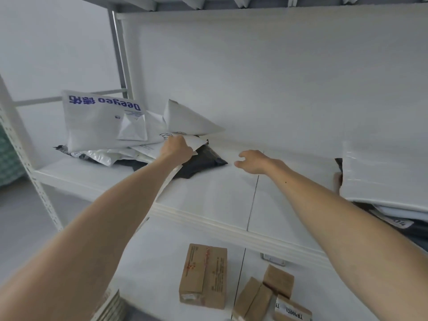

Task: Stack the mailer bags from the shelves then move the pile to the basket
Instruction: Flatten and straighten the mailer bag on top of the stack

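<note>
Boxes (203,274) are lying nearest, on the lower shelf (162,262). Up on the shelf (208,193), our left hand (178,148) is gripping a white mailer bag (196,142) at the pile's (104,130) edge. Our right hand (252,162) is hovering empty, fingers loose. We're thinking it should help square the edges.

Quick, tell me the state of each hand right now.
Left hand: closed, gripping a white mailer bag.
Right hand: open, fingers relaxed, holding nothing, over the shelf.
</note>
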